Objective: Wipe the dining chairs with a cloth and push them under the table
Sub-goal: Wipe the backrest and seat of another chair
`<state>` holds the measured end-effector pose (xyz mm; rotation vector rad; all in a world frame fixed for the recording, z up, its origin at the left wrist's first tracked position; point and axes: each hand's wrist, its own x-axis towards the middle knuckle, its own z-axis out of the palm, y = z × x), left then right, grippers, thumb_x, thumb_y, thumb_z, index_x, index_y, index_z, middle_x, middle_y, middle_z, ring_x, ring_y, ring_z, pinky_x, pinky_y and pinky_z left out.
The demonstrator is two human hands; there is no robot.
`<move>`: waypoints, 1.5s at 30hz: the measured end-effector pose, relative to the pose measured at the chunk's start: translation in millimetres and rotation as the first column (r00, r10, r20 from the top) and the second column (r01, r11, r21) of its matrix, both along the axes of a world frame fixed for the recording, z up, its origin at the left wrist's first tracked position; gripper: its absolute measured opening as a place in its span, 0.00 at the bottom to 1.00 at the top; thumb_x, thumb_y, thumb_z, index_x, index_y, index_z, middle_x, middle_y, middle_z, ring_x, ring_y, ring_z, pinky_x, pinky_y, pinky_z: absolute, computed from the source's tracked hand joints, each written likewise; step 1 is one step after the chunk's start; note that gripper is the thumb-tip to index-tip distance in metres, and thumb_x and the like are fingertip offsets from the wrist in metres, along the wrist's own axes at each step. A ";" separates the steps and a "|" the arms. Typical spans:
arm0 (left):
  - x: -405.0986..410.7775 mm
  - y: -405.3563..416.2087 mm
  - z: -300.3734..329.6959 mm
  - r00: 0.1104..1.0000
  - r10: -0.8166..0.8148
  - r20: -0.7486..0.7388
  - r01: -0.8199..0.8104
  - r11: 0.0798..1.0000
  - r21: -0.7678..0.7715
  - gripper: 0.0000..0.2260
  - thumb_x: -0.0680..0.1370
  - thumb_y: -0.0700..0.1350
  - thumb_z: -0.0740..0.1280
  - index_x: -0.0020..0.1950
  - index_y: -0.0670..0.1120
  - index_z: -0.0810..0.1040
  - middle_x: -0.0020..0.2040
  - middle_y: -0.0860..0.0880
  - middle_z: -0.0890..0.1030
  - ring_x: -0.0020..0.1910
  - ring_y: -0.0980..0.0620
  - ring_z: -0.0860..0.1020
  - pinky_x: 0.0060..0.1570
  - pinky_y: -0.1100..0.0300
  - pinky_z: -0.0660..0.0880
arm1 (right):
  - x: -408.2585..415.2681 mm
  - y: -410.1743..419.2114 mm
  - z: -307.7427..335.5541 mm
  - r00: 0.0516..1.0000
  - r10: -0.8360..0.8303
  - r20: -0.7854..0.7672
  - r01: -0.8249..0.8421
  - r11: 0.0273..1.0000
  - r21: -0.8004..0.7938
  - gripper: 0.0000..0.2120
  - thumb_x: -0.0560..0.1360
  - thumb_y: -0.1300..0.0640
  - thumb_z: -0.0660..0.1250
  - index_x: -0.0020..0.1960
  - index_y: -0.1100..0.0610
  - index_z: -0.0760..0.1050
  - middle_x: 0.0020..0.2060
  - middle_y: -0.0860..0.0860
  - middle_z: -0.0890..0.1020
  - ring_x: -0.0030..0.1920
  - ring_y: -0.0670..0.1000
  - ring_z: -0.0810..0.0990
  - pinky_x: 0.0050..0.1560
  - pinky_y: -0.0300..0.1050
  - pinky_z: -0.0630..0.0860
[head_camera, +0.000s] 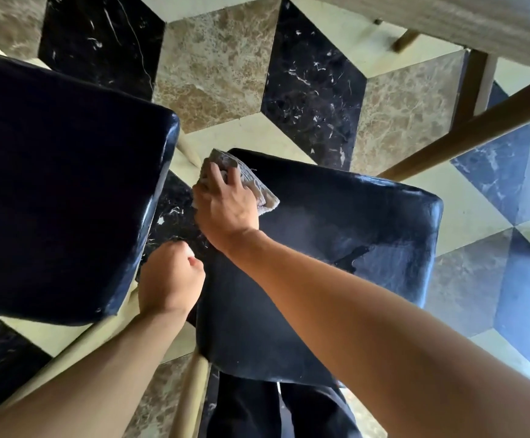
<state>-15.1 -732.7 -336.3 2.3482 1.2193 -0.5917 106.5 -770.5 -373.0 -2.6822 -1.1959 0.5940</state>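
Observation:
A dark blue padded dining chair point(352, 235) stands right below me, its shiny seat worn and peeling near the middle. My right hand point(226, 210) holds a grey crumpled cloth point(257, 188) and presses it on the seat's far left corner. My left hand point(169, 279) is curled at the seat's left edge and seems to grip it. A second dark blue chair point(61, 191) stands close by on the left, a narrow gap apart.
The pale wooden table edge point(478, 23) runs across the top right, with a slanted wooden leg point(465, 137) beyond the chair. Light wooden chair legs point(194, 393) show below. The floor point(226, 74) is black, brown and cream marble tile. My dark trousers point(257, 412) are at the bottom.

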 end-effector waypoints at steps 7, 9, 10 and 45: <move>14.2 8.8 14.2 0.987 0.071 0.146 -0.077 0.996 0.040 0.07 0.77 0.37 0.65 0.53 0.40 0.79 0.49 0.41 0.82 0.47 0.38 0.79 0.40 0.50 0.72 | -17.3 -17.2 -4.2 0.999 -0.029 0.032 0.027 0.997 0.073 0.10 0.76 0.53 0.65 0.54 0.50 0.81 0.57 0.53 0.75 0.53 0.60 0.72 0.33 0.49 0.73; 25.1 4.5 20.5 0.980 -0.008 0.201 0.006 1.000 0.013 0.14 0.76 0.35 0.64 0.62 0.40 0.76 0.59 0.42 0.78 0.56 0.39 0.77 0.49 0.46 0.73 | -15.0 -23.1 -2.9 0.995 -0.090 0.030 0.087 0.991 0.100 0.08 0.76 0.53 0.67 0.53 0.49 0.81 0.56 0.53 0.75 0.50 0.60 0.73 0.31 0.49 0.75; 30.1 2.0 22.9 0.971 -0.063 0.230 0.062 0.998 0.010 0.18 0.76 0.33 0.63 0.66 0.41 0.75 0.62 0.42 0.76 0.60 0.40 0.76 0.53 0.47 0.73 | -12.7 -26.4 -2.4 0.992 -0.127 0.024 0.123 0.986 0.114 0.08 0.76 0.52 0.68 0.53 0.49 0.81 0.56 0.54 0.75 0.49 0.60 0.74 0.33 0.50 0.75; 107.9 -158.2 38.2 0.931 -0.353 0.086 0.361 0.928 -0.097 0.13 0.77 0.38 0.61 0.60 0.43 0.76 0.57 0.46 0.74 0.56 0.44 0.74 0.46 0.53 0.70 | 91.3 -330.3 4.9 0.853 -0.520 -0.050 0.515 0.853 -0.088 0.16 0.76 0.50 0.67 0.63 0.50 0.71 0.61 0.53 0.69 0.57 0.63 0.73 0.47 0.58 0.78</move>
